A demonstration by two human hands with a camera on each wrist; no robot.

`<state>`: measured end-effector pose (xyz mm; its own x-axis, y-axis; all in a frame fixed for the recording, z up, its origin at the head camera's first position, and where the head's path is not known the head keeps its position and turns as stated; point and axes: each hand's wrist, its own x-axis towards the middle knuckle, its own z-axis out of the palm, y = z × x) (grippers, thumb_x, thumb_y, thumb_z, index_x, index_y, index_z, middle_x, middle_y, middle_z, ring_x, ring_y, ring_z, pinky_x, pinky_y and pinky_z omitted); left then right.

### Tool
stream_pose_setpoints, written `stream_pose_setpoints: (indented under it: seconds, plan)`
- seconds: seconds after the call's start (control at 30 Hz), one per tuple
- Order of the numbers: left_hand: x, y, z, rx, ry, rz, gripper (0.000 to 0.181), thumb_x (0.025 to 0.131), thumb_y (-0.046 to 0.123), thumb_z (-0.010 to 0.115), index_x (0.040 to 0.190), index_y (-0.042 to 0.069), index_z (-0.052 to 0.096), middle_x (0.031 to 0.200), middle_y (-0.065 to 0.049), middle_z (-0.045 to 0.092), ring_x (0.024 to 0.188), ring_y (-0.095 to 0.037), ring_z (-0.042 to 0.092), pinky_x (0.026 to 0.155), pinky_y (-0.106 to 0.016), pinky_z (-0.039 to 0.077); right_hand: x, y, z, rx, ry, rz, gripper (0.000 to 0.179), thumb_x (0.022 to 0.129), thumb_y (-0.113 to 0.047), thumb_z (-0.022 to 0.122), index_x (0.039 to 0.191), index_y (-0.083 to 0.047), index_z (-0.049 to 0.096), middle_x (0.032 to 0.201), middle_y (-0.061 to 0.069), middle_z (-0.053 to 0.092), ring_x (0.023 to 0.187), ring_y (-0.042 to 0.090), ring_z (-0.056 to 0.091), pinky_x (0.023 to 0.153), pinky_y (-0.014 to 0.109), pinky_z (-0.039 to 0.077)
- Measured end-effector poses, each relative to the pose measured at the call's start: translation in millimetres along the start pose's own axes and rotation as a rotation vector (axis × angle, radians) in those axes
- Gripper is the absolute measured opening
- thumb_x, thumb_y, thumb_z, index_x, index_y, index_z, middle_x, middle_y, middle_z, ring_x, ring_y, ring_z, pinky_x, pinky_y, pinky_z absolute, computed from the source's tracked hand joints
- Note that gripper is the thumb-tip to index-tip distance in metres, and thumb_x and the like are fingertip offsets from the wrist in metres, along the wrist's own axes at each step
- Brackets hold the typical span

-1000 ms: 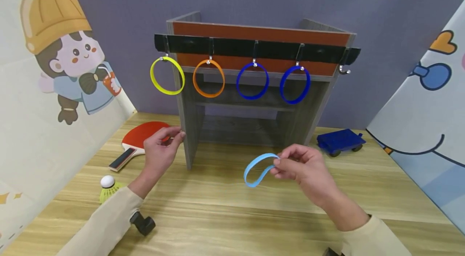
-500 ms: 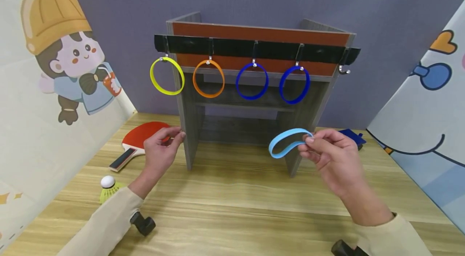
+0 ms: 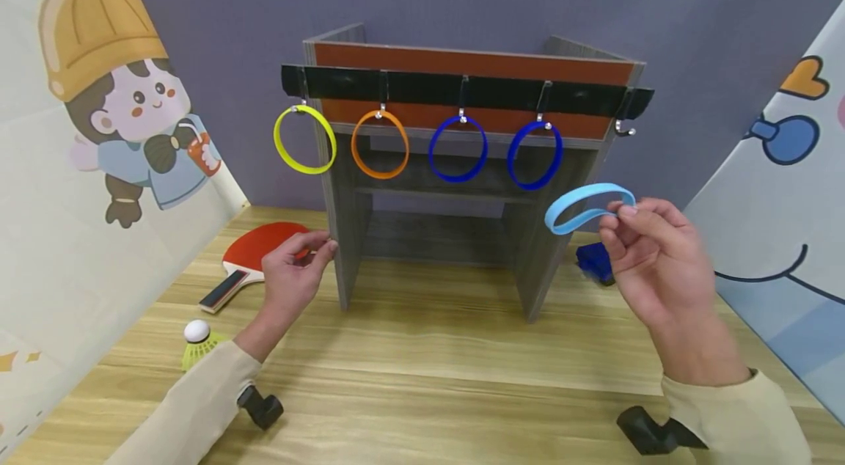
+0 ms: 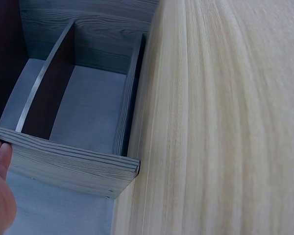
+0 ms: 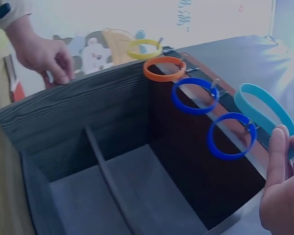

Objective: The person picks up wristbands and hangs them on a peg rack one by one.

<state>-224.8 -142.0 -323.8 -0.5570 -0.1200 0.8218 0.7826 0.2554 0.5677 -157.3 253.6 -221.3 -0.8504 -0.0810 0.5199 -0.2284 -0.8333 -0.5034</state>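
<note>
My right hand (image 3: 667, 260) pinches a light blue wristband (image 3: 587, 190) between thumb and fingers, to the right of the shelf and below its bare end hook (image 3: 623, 129). On the black hook rail (image 3: 422, 86) hang a yellow wristband (image 3: 282, 146), an orange wristband (image 3: 359, 157) and two dark blue wristbands (image 3: 432, 160). My left hand (image 3: 292, 276) holds the front edge of the left side panel of the grey wooden shelf (image 3: 342, 260), its fingers curled at the edge. In the right wrist view the light blue wristband (image 5: 255, 105) appears near the rail's end.
A red table tennis paddle (image 3: 254, 249) and a yellow shuttlecock (image 3: 198, 348) lie left on the wooden table (image 3: 422, 392). A blue toy cart (image 3: 594, 262) stands right of the shelf, partly behind my right hand. Printed panels flank both sides.
My right hand has risen and moved right with the light blue wristband, from in front of the shelf towards the bare hook. My left hand stays on the panel.
</note>
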Motion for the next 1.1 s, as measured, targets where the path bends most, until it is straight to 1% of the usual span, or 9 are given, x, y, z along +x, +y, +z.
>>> stream_pose_setpoints:
  seconds: [0.07,0.27,0.37,0.6,0.77,1.1]
  plan:
    - [0.0,0.2,0.2,-0.004,0.001,-0.002,0.015,0.074,-0.020,0.069,0.088,-0.015,0.066,0.079,-0.024,0.065,0.067,-0.014,0.065,0.060,-0.021,0.055,2.9,-4,1,0.012,0.026,-0.019,0.022,0.097,0.013,0.035,0.090,0.013,0.056,0.092,0.028,0.064,0.075,0.034,0.066,0.074,0.037,0.056]
    - [0.4,0.8,0.2,0.007,0.000,0.003,0.015,0.073,-0.020,0.069,0.088,-0.015,0.066,0.079,-0.025,0.066,0.067,-0.013,0.065,0.060,-0.020,0.055,12.9,-11,-1,0.039,0.063,-0.061,0.022,0.097,0.012,0.034,0.089,0.013,0.054,0.089,0.027,0.065,0.075,0.034,0.066,0.073,0.037,0.056]
    - [0.6,0.8,0.3,0.005,0.000,0.001,0.015,0.074,-0.020,0.070,0.088,-0.015,0.066,0.078,-0.024,0.066,0.067,-0.012,0.065,0.060,-0.021,0.055,17.9,-13,-2,0.049,0.106,-0.081,0.020,0.097,0.011,0.036,0.089,0.011,0.054,0.087,0.027,0.065,0.074,0.033,0.066,0.071,0.037,0.056]
    - [0.4,1.5,0.3,0.005,0.001,0.002,0.016,0.073,-0.020,0.070,0.088,-0.015,0.067,0.079,-0.024,0.066,0.067,-0.018,0.065,0.061,-0.021,0.055,27.3,-21,-2,0.036,0.187,-0.117,0.013,0.095,0.011,0.042,0.088,0.008,0.053,0.086,0.024,0.064,0.073,0.032,0.066,0.069,0.035,0.057]
    - [0.5,2.0,0.2,0.006,0.004,-0.002,0.015,0.074,-0.019,0.069,0.088,-0.015,0.067,0.079,-0.024,0.066,0.068,-0.015,0.066,0.061,-0.021,0.055,33.7,-26,-2,0.061,0.202,-0.123,0.014,0.095,0.010,0.043,0.086,0.008,0.054,0.085,0.024,0.064,0.072,0.032,0.066,0.068,0.035,0.057]
    - [-0.7,4.3,-0.2,0.028,0.000,-0.010,0.016,0.074,-0.019,0.070,0.089,-0.014,0.067,0.080,-0.023,0.066,0.069,-0.015,0.066,0.062,-0.021,0.055,42.8,-28,-6,0.087,0.231,-0.117,0.017,0.094,0.009,0.047,0.081,0.011,0.058,0.082,0.024,0.065,0.072,0.032,0.067,0.068,0.034,0.057]
